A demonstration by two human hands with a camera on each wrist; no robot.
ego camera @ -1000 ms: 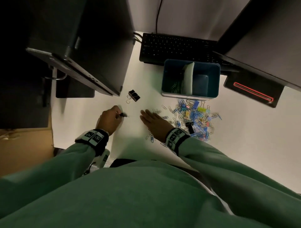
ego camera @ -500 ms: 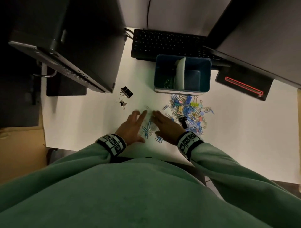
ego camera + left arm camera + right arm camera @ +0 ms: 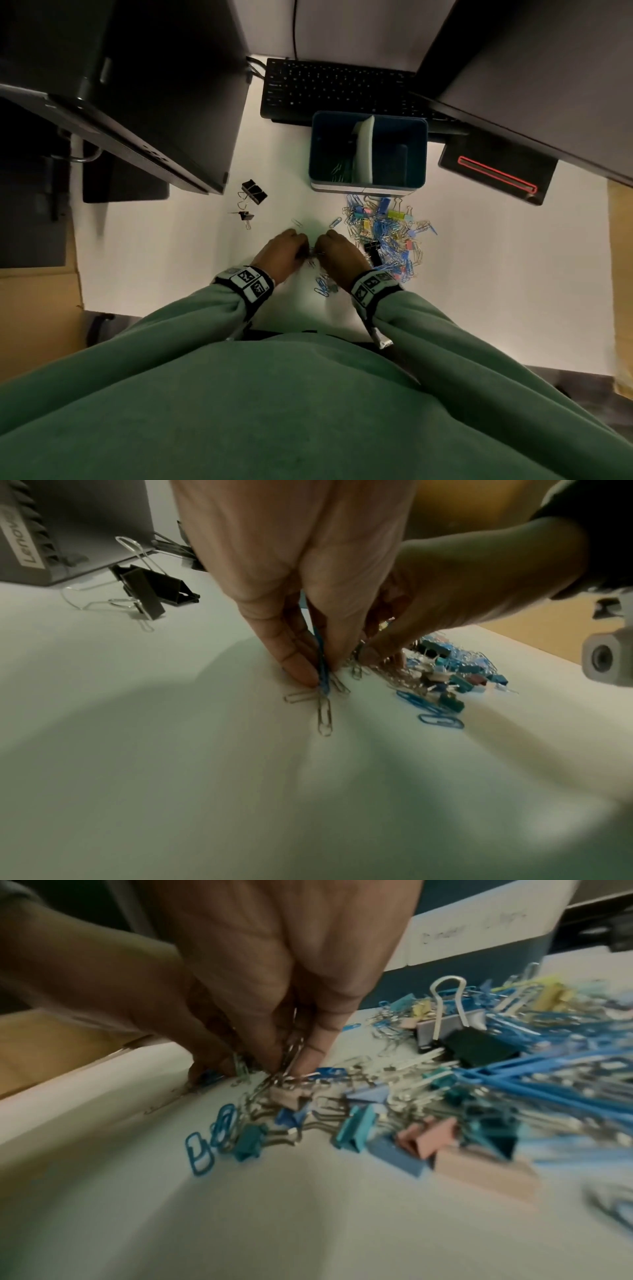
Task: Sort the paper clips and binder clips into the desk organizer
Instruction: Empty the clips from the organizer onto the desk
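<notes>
In the head view my left hand [image 3: 301,251] and right hand [image 3: 320,251] meet fingertip to fingertip on the white desk, left of the mixed clip pile [image 3: 383,236]. The left wrist view shows my left hand [image 3: 322,680] pinching a blue paper clip [image 3: 322,666] against the desk, with silver paper clips [image 3: 323,718] lying under it. My right hand [image 3: 287,1066] pinches a bunch of silver paper clips [image 3: 293,1050]. The blue desk organizer [image 3: 416,154] stands behind the pile, with green paper clips [image 3: 339,171] in its left compartment.
Two black binder clips [image 3: 253,192] lie apart at the left, near a dark computer case [image 3: 154,102]. A keyboard [image 3: 342,89] sits behind the organizer and a black device with a red line [image 3: 496,174] to its right. Loose blue paper clips [image 3: 322,287] lie near my wrists.
Half a second ago both hands lay flat with straight fingers around loose clips. Now the fingers have curled in and pinch clips. The small black binder clip held earlier lies at the left.
</notes>
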